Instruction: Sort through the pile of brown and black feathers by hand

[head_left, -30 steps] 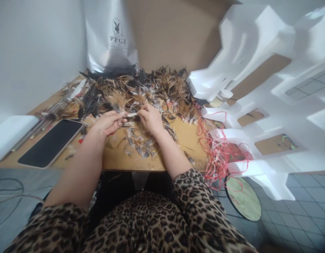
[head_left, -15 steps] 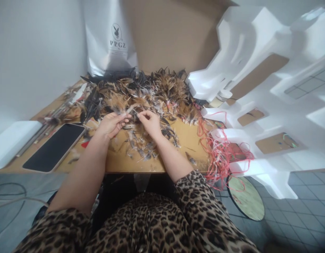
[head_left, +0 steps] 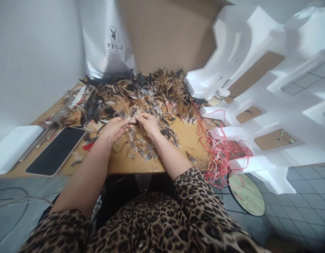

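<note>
A big heap of brown, black and white feathers (head_left: 141, 93) covers the back of a small wooden table (head_left: 188, 137). My left hand (head_left: 115, 127) and my right hand (head_left: 149, 123) meet at the front edge of the heap, fingertips pinched together on a small feather (head_left: 134, 117) held between them. Loose feather scraps (head_left: 143, 147) lie on the table under and in front of my hands. Both forearms reach out from leopard-print sleeves.
A dark phone (head_left: 57, 146) lies at the left, beside a white pad (head_left: 12, 147) and thin metal rods (head_left: 46, 126). A silver PPGZ bag (head_left: 106, 38) leans on cardboard behind. Tangled red strings (head_left: 220, 151) and white foam packing (head_left: 257, 88) crowd the right. A round disc (head_left: 248, 193) sits on the floor.
My two hands have stayed together at the heap's front edge, working the small feather between the fingertips. The camera shifted slightly; nothing else moved.
</note>
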Demonstrator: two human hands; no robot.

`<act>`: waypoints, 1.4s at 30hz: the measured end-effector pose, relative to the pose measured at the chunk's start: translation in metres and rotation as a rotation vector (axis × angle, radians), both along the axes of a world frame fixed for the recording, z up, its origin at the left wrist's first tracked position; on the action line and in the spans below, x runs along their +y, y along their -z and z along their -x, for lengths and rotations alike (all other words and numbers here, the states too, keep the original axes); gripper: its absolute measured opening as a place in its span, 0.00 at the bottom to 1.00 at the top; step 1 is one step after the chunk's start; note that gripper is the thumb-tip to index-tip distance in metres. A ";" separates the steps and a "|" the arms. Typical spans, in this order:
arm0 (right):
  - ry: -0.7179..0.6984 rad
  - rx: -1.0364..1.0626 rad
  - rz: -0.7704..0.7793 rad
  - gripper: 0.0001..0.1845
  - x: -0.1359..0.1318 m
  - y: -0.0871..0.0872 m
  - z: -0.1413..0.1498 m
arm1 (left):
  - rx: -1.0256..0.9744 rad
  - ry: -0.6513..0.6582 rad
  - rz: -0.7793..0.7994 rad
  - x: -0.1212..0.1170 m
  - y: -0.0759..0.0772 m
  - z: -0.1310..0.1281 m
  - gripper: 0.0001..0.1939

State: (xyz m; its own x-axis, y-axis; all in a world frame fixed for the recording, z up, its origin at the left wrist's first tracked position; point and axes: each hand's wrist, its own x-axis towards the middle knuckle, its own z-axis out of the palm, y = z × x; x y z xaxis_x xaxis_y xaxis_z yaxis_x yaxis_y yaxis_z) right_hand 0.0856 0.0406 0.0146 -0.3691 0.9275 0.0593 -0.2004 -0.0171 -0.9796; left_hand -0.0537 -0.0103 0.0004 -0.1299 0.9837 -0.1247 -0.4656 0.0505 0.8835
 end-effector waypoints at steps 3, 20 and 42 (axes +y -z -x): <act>-0.003 -0.053 -0.078 0.12 0.004 0.002 -0.002 | -0.019 0.005 0.046 0.001 0.002 0.002 0.05; -0.024 -0.308 -0.355 0.12 0.010 0.011 -0.003 | 0.070 -0.211 -0.002 -0.001 -0.006 0.004 0.08; -0.355 -1.058 -0.648 0.09 0.018 -0.011 -0.042 | -0.133 -0.332 -0.059 0.002 -0.001 0.015 0.06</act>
